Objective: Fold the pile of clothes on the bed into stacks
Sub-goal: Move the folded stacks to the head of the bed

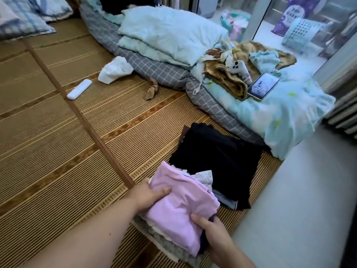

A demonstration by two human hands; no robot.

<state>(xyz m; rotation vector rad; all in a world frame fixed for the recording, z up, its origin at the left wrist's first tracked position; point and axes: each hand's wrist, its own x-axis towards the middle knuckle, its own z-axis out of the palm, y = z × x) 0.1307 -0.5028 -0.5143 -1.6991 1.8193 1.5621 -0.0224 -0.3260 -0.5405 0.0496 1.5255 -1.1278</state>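
Lower centre: left hand (149, 194) and right hand (209, 227), fingers curled, grip opposite edges of the folded lilac garment (179, 207) atop a stack (170, 246) on the bed mat (77, 151), beside a black stack (216, 161); the cloth appears soft, light and limp, best held by its folded edges.

Our left hand (152, 196) grips the folded lilac garment (179, 207) at nine o'clock, thumb on top; our right hand (210, 231) grips its five o'clock edge.

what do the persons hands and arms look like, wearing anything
The left hand and right hand are bare: no gloves, rings or watch showing, and no sleeves anywhere in view. The nails look short and unpainted.
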